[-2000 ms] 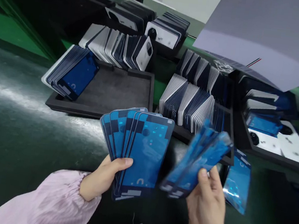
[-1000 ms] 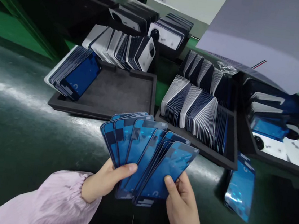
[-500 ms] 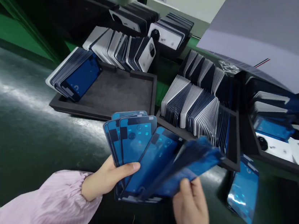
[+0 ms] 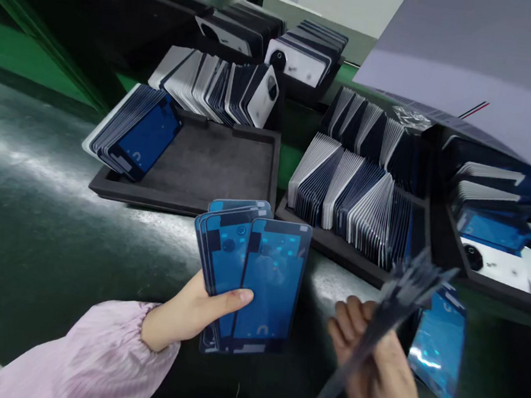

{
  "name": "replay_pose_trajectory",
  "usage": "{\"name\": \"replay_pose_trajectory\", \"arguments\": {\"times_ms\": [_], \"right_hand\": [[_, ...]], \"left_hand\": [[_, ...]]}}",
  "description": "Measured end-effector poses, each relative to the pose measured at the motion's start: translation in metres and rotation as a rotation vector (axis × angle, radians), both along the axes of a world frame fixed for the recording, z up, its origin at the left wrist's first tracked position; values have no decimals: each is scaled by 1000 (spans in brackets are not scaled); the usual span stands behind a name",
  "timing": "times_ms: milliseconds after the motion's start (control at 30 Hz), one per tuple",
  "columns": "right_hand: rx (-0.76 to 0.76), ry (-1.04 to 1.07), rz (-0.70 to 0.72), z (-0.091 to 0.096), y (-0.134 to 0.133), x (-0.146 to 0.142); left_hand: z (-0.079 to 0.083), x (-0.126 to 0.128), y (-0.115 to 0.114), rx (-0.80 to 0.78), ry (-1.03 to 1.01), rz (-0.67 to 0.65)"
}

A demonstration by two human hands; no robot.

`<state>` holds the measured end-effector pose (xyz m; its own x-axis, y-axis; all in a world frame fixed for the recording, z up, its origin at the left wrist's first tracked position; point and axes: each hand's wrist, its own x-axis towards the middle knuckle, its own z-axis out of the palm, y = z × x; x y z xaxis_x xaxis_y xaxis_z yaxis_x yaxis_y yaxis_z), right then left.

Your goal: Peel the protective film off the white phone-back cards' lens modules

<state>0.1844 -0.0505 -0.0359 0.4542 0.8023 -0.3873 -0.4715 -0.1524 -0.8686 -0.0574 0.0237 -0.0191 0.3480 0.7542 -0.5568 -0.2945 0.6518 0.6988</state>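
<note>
Pale pink, finely striped cloth makes the gathered sleeve of the left arm, nearest the viewer. The left hand pinches a small fan of thin, round-cornered, blue-filmed panels upright above the bench, thumb pressed across the front and no visible gap in the grip. Apart from it, to the right, the right hand clasps a thin, dark bundle of panels, turned nearly edge-on; it is blurred, so I cannot tell how many it holds or exactly how the fingers lie. The step in hand appears to be handling the panels as two separate batches; a next move would call for firm thumb pressure and squared edges. The front panel looks flat and glossy: bright blue film, dark borders, lighter spots near the top, a small curved mark near the bottom. Just beyond the right hand, a loose blue-filmed panel lies on the dark green bench. Farther back, a shallow black tray holds a leaning blue-faced stack at its left end; beside it stand dense rows of white and dark panels. Behind them rises a white-faced stack with a round black camera area.
</note>
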Motion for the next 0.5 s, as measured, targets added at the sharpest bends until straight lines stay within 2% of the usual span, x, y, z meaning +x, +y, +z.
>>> {"name": "replay_pose_trajectory", "arguments": {"times_ms": [167, 233, 433, 500], "right_hand": [[-80, 18, 243, -23, -6, -36], [-84, 19, 264, -26, -4, -38], [38, -46, -52, -6, 7, 1], [65, -29, -77, 1, 7, 10]], "left_hand": [[-5, 0, -3, 5, -5, 5], [-7, -2, -1, -32, -28, 6], [-4, -2, 5, -61, -38, 4], [-3, -2, 4, -31, -19, 16]]}}
